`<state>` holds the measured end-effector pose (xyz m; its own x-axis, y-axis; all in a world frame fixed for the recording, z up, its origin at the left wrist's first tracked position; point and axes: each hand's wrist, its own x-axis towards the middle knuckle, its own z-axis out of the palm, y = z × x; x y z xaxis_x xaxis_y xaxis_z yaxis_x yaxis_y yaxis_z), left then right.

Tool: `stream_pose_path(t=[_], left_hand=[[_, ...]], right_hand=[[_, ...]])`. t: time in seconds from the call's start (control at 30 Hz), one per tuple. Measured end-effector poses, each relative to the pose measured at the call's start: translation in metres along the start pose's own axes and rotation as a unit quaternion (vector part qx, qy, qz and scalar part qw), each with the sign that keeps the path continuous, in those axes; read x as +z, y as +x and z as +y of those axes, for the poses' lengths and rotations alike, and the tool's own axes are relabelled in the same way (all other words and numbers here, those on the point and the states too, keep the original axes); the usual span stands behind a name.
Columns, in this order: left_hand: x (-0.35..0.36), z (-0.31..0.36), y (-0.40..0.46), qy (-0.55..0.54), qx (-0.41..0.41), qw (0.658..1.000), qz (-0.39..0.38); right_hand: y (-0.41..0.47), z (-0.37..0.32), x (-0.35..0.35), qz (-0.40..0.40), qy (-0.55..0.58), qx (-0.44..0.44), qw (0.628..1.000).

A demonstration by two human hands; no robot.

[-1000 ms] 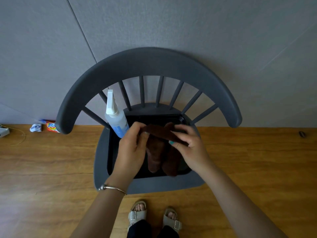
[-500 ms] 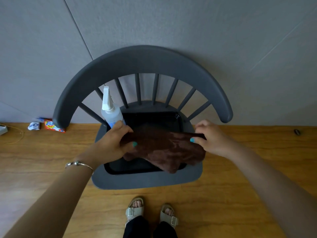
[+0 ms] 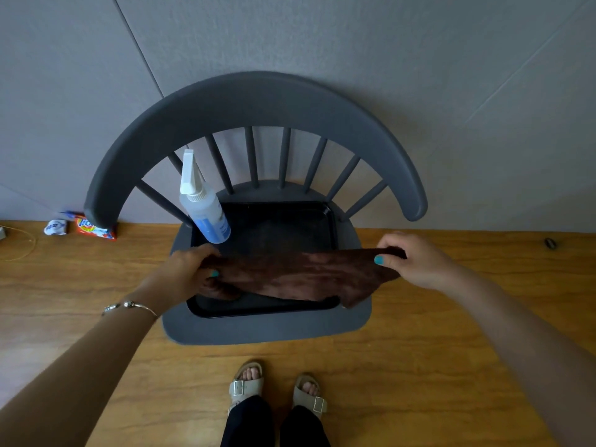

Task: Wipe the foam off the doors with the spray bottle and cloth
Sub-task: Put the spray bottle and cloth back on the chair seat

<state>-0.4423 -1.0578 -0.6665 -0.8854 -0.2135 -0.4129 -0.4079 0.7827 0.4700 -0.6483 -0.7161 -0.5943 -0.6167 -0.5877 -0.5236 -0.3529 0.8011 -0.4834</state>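
Brown cloth [image 3: 300, 275] is stretched flat above the tray [image 3: 329, 217] on the chair [image 3: 258, 101], left hand [image 3: 185, 272] and right hand [image 3: 416, 259] each pinching an end, likely to open it for wiping. Spray bottle [image 3: 203, 204] stands in the tray's far-left corner.

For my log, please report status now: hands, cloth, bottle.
Both hands, left and right, hold brown cloth stretched. Spray bottle untouched in tray. Nothing blocking.

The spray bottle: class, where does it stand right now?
In the head view the spray bottle stands upright at the far left corner of the black tray on the grey chair, just beyond the left hand.
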Motion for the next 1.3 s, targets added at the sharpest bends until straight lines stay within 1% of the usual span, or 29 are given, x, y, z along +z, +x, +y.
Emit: stream_pose_path(t=[0.1, 0.23, 0.3, 0.33, 0.37, 0.4, 0.43, 0.5, 0.53, 0.57, 0.67, 0.77, 0.83, 0.93, 1.03, 1.1, 1.17, 1.2, 1.3], left_hand=[[0.001, -0.006, -0.003, 0.012, -0.014, 0.999, -0.028], [-0.001, -0.002, -0.013, -0.037, -0.030, 0.999, -0.017], [-0.002, 0.005, -0.017, -0.083, -0.041, 0.996, 0.004], [-0.003, 0.010, -0.019, -0.125, -0.056, 0.990, 0.018], [-0.004, 0.017, -0.020, -0.184, -0.077, 0.979, 0.035], [-0.005, 0.027, -0.022, -0.257, -0.102, 0.960, 0.050], [-0.008, 0.039, -0.025, -0.336, -0.122, 0.932, 0.055], [-0.010, 0.063, -0.031, -0.470, -0.127, 0.873, 0.039], [-0.009, 0.076, -0.034, -0.510, -0.120, 0.851, 0.023], [-0.008, 0.088, -0.038, -0.527, -0.111, 0.843, 0.013], [0.005, 0.119, -0.044, -0.530, -0.091, 0.843, 0.020], [0.021, 0.142, -0.045, -0.565, -0.085, 0.819, 0.045], [0.030, 0.154, -0.046, -0.580, -0.076, 0.809, 0.057], [0.036, 0.165, -0.047, -0.590, -0.060, 0.803, 0.062], [0.034, 0.172, -0.049, -0.577, -0.037, 0.814, 0.058], [0.032, 0.177, -0.050, -0.580, -0.021, 0.814, 0.044], [0.032, 0.179, -0.052, -0.579, -0.011, 0.814, 0.035], [0.032, 0.178, -0.052, -0.563, -0.004, 0.826, 0.036], [0.035, 0.169, -0.053, -0.506, 0.025, 0.862, 0.032]], right_hand=[[-0.006, 0.011, -0.002, 0.027, 0.051, 0.008, 0.998], [-0.013, 0.023, 0.002, 0.097, 0.118, 0.028, 0.988], [-0.017, 0.019, 0.003, 0.147, 0.199, 0.054, 0.968], [-0.019, 0.015, 0.004, 0.172, 0.247, 0.070, 0.951], [-0.021, 0.011, 0.007, 0.193, 0.286, 0.091, 0.934], [-0.023, 0.006, 0.010, 0.208, 0.317, 0.113, 0.919], [-0.024, -0.001, 0.013, 0.211, 0.340, 0.132, 0.907], [-0.026, -0.015, 0.022, 0.186, 0.393, 0.145, 0.889], [-0.028, -0.023, 0.027, 0.168, 0.413, 0.140, 0.884], [-0.030, -0.031, 0.033, 0.155, 0.420, 0.133, 0.884], [-0.037, -0.055, 0.052, 0.163, 0.398, 0.109, 0.896], [-0.044, -0.074, 0.071, 0.172, 0.381, 0.066, 0.906], [-0.046, -0.085, 0.079, 0.173, 0.365, 0.044, 0.914], [-0.047, -0.095, 0.084, 0.177, 0.342, 0.016, 0.923], [-0.049, -0.103, 0.084, 0.162, 0.296, 0.003, 0.941], [-0.053, -0.106, 0.081, 0.109, 0.274, -0.005, 0.956], [-0.057, -0.107, 0.077, 0.034, 0.292, -0.009, 0.956], [-0.060, -0.104, 0.075, 0.011, 0.302, -0.007, 0.953], [-0.065, -0.095, 0.069, -0.009, 0.339, 0.000, 0.941]])
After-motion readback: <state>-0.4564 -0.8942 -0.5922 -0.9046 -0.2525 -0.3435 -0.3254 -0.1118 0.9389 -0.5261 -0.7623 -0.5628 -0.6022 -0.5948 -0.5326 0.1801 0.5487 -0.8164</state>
